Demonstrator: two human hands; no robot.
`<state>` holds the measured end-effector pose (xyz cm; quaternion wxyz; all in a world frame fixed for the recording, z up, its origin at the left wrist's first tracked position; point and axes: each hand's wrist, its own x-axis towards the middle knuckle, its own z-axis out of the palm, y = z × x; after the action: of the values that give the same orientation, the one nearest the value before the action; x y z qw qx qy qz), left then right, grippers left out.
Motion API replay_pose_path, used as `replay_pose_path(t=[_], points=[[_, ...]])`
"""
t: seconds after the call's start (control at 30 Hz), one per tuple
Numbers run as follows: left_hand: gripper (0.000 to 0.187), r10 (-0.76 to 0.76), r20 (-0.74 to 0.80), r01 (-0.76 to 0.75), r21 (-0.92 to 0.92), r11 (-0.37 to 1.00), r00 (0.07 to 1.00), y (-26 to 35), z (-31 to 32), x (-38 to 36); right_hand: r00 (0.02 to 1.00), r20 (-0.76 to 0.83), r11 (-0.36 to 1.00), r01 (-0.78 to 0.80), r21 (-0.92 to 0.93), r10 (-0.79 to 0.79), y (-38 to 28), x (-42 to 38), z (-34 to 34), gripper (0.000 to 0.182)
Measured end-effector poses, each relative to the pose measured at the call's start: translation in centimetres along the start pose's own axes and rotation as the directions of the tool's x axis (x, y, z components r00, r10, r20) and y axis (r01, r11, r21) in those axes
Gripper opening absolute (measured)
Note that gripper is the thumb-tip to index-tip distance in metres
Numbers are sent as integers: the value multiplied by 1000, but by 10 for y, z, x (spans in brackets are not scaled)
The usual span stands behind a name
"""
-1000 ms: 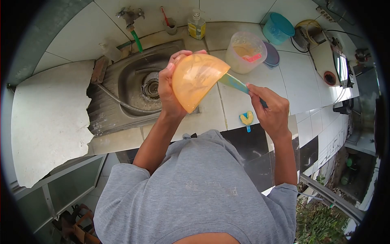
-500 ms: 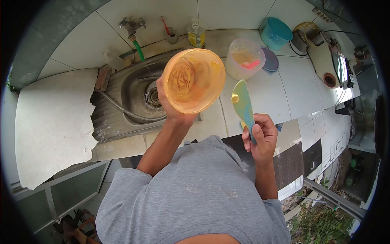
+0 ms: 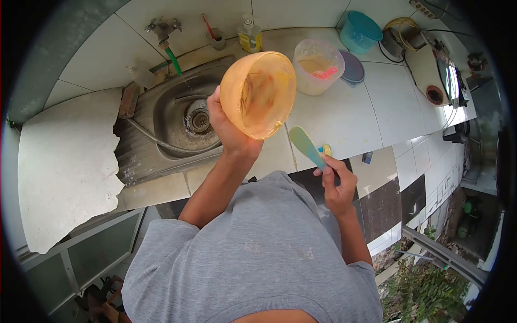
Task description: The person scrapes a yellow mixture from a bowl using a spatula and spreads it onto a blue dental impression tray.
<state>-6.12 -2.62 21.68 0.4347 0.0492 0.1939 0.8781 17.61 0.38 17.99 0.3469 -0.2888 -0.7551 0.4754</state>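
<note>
My left hand (image 3: 235,134) grips an orange plastic bowl (image 3: 266,94) from beneath and behind. The bowl is tipped so its inside faces me and to the right, with yellowish smears on its inner wall. A blob of yellow paste clings to the lower rim. Between the fingers of my right hand (image 3: 338,183) is a green-blue spatula (image 3: 306,145), its blade pointing up and left, a short way from the bowl's lower rim. Behind it on the counter stands a translucent tub (image 3: 318,81) with pale contents and a pink-red scoop (image 3: 326,72).
A metal sink (image 3: 161,113) lies left of the bowl, under a tap (image 3: 163,29) with a green hose. At the back are a soap bottle (image 3: 250,35), a cup with a toothbrush (image 3: 216,39) and a teal container (image 3: 361,32). A purple lid (image 3: 353,67) lies beside the tub.
The bowl has turned more toward the right and a yellow blob now sits on its lower rim. The spatula has dropped lower and left, and its blade no longer shows a blob.
</note>
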Motion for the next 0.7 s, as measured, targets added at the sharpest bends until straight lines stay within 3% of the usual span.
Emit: replay_pose_path(t=[0.07, 0.1, 0.2, 0.27, 0.3, 0.33, 0.37, 0.43, 0.5, 0.57, 0.6, 0.63, 0.7], points=[[47, 105, -31, -93, 276, 957, 994, -3, 11, -4, 992, -32, 987, 115, -113, -120, -18, 23, -11, 29], [47, 93, -32, -81, 280, 957, 995, -4, 12, -5, 993, -40, 988, 105, -114, -110, -23, 31, -14, 29], [46, 46, 33, -55, 373, 926, 998, -7, 11, -8, 999, -37, 979, 26, -203, -35, -25, 44, -15, 27], [48, 66, 97, -104, 473, 875, 993, -11, 5, -11, 987, 137, 991, -69, -112, 84, -16, 38, -9, 29], [48, 31, 82, -66, 469, 881, 996, -15, -1, -13, 954, 233, 981, -194, -3, 190, -13, 32, -4, 27], [49, 84, 88, -117, 494, 861, 993, -19, -8, -15, 911, 276, 901, -372, 225, 307, -4, 20, 8, 25], [49, 142, 96, -171, 519, 838, 985, -21, -16, -16, 904, 267, 893, -395, 217, 335, 1, 10, 11, 25], [49, 142, 58, -150, 555, 818, 988, -20, -33, -17, 699, 487, 519, -715, 468, 524, 8, -9, 9, 25], [49, 159, 19, -139, 597, 790, 987, -11, -50, -16, 697, 465, 473, -714, 516, 546, 28, -43, 9, 26], [47, 261, -65, -157, 650, 743, 963, 5, -65, -16, 666, 276, 425, -686, 590, 693, 37, -67, -3, 26], [47, 259, -74, -149, 654, 742, 963, 13, -72, -16, 637, 150, 479, -695, 537, 756, 44, -77, -9, 26], [46, 273, -114, -138, 644, 753, 955, 22, -79, -16, 630, 155, 470, -700, 538, 761, 53, -84, -17, 26], [44, 277, -153, -119, 638, 761, 949, 34, -88, -16, 608, -136, 606, -692, 391, 782, 73, -96, -32, 27]])
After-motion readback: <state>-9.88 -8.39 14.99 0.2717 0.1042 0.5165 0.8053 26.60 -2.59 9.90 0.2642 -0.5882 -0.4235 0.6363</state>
